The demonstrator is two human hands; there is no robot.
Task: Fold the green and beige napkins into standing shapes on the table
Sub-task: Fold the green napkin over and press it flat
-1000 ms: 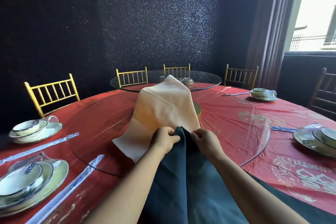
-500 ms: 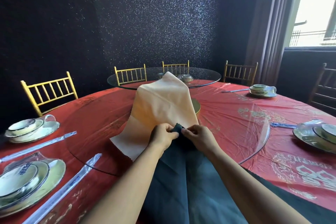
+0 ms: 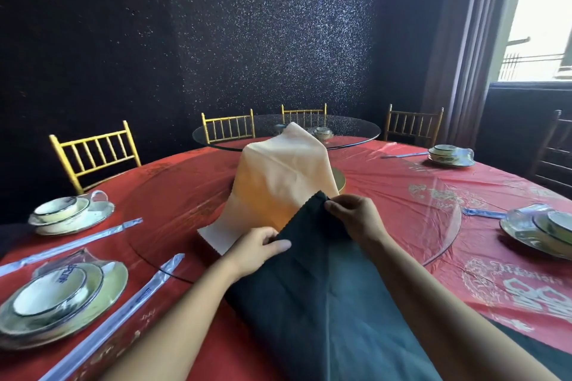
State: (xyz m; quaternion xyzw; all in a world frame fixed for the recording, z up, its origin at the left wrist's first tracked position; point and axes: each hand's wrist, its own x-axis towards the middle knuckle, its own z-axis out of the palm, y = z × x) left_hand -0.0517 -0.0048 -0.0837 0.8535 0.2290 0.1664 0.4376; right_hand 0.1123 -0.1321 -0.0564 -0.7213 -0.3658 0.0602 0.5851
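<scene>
Clearly, left hand (image 3: 260, 246) grips green napkin (image 3: 309, 288) edge; right hand (image 3: 356, 219) pinches its corner.

Dim room, blown-out window (image 3: 538, 18) glare

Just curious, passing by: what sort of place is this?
Probably a restaurant banquet room: a big round table in red cloth with a glass turntable, wrapped place settings and gold chairs around it.

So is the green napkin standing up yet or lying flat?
Lying, not standing: the green napkin drapes over the table, with the left hand and right hand pinching its far edge.
</scene>
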